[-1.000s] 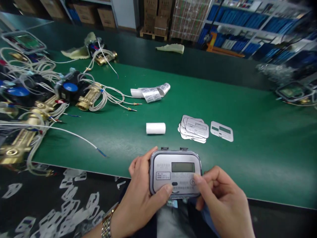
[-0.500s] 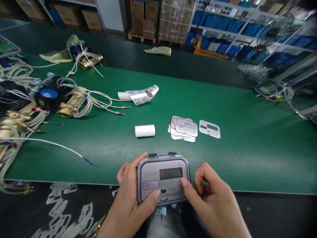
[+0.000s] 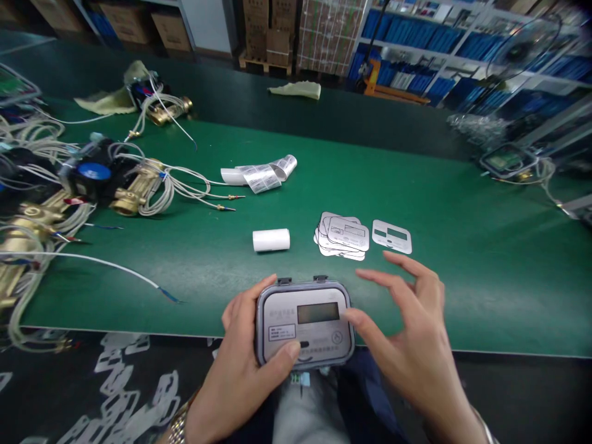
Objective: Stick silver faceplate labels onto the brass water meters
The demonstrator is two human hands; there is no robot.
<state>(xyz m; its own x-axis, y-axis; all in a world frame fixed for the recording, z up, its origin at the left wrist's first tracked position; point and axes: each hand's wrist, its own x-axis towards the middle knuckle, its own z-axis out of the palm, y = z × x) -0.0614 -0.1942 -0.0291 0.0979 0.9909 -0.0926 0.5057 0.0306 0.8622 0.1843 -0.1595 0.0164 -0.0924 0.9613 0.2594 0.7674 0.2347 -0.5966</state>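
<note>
A grey meter display unit (image 3: 319, 336) with a small dark screen and a printed faceplate is held just over the table's front edge. My left hand (image 3: 254, 354) grips it from the left, thumb across the lower front. On its right side my right hand (image 3: 407, 327) is spread, fingers apart, with the thumb tip close to or touching the unit's right edge. Beyond the unit lie a stack of faceplate stickers (image 3: 345, 237) and a single faceplate sticker (image 3: 392, 237). A white paper roll (image 3: 271, 240) rests to their left.
Brass meter bodies (image 3: 134, 191) with coiled white cables crowd the left of the green table (image 3: 194, 259). A curled strip of silver labels (image 3: 261, 176) lies further back. Another display unit (image 3: 509, 161) stands at the far right. Cut-out sticker scraps (image 3: 120, 394) litter the floor below left.
My right hand has opened from curled fingers, lifting and spreading them beside the unit. The display unit in my left hand has shifted slightly upward in view.
</note>
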